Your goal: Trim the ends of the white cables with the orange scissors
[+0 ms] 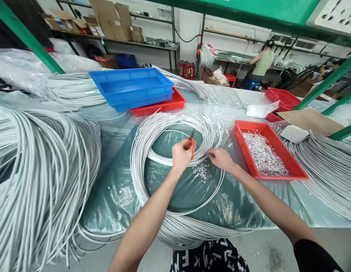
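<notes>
Workshop or small factory floor, plastic-covered tabletop [115, 192] heaped with coiled cable [45, 166], red parts tray [294, 172], metal shelving with cardboard boxes [113, 20], fire extinguishers [186, 70], seated person [264, 62] at another workbench [232, 56]

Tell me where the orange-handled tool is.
In the head view, it is in the left hand, above the coiled white cables, left of the right hand.

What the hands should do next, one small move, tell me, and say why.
I'd bring the orange-handled snips or pliers in the left hand closer to the right fingertips: the right hand is at the edge of the white cable coil, while the tool's tip points away, well apart from it.
</notes>
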A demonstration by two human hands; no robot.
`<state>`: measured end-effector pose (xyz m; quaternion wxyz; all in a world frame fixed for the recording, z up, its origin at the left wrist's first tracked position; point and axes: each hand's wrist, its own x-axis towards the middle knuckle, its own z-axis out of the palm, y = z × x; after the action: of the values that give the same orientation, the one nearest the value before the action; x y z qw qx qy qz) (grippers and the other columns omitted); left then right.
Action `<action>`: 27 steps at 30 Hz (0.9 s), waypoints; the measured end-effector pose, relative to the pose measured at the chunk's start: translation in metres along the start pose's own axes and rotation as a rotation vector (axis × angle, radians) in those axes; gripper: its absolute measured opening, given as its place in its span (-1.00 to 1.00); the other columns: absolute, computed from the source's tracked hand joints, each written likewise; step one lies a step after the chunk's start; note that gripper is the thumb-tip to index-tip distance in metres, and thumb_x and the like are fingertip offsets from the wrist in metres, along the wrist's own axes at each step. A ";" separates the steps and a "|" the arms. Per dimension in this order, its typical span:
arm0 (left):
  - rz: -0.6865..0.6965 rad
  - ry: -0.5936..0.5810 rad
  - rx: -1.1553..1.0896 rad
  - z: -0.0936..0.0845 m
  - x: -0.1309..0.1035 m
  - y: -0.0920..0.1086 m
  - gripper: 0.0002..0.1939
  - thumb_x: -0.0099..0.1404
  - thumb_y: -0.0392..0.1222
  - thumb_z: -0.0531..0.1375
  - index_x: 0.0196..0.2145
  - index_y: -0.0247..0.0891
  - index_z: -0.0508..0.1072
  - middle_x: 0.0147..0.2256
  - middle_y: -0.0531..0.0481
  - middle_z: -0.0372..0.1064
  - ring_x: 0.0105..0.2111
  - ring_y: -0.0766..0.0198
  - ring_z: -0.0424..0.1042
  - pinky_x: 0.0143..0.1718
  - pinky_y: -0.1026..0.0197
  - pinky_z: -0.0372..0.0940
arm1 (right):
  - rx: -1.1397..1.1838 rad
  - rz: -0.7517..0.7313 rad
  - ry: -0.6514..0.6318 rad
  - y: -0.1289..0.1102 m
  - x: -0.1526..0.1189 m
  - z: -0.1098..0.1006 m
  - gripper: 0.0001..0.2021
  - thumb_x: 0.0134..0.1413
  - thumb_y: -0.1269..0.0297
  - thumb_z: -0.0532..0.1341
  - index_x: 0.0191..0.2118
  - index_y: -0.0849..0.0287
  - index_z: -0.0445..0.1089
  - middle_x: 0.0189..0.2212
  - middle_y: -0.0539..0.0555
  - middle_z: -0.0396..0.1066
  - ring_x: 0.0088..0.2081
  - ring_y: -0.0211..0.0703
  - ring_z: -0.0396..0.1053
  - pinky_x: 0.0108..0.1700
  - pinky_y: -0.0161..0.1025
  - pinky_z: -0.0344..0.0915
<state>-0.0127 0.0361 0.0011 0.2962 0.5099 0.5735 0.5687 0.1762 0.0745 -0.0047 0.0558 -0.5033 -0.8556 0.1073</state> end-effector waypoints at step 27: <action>0.064 -0.059 0.060 0.007 -0.008 0.000 -0.73 0.18 -0.11 0.21 -0.58 -0.29 0.32 -0.62 0.13 0.11 -0.58 0.41 0.03 -0.53 0.31 0.01 | -0.236 0.223 -0.150 -0.022 0.030 0.010 -0.76 0.21 0.40 0.12 -0.13 0.27 0.52 -0.20 0.27 0.54 -0.09 0.04 0.50 -0.13 -0.23 0.33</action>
<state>-0.0040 0.0316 -0.0023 0.2793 0.5530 0.5647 0.5453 0.1410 0.0886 -0.0099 -0.0800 -0.5888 -0.8029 0.0490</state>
